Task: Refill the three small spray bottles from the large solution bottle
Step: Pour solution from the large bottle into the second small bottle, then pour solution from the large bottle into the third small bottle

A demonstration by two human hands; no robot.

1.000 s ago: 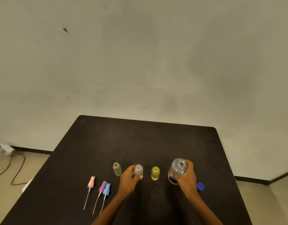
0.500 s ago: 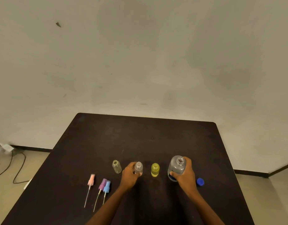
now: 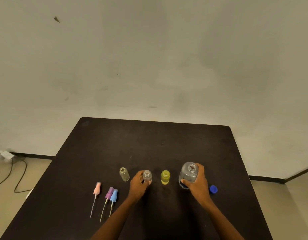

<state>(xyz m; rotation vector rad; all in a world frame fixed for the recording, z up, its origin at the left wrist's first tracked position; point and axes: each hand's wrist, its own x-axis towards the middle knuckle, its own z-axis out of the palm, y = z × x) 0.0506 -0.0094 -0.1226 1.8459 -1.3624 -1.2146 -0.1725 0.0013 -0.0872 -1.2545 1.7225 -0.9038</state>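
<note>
Left hand (image 3: 138,185) curls its grip round the small clear middle spray bottle (image 3: 147,176) — right hand (image 3: 198,183) clasps the large clear solution bottle (image 3: 187,173), both upright on the black desk (image 3: 149,144).

The single camera sat on the person's head, looking forward and down across the dark table (image 3: 149,144) toward the pale wall (image 3: 149,49), which filled the upper half of the wide-angle picture. It was close over the table's near edge. Both forearms reached up from the bottom edge, the left hand (image 3: 138,185) and right hand (image 3: 197,183) lay low in frame, and floor (image 3: 11,179) showed at either side.
</note>
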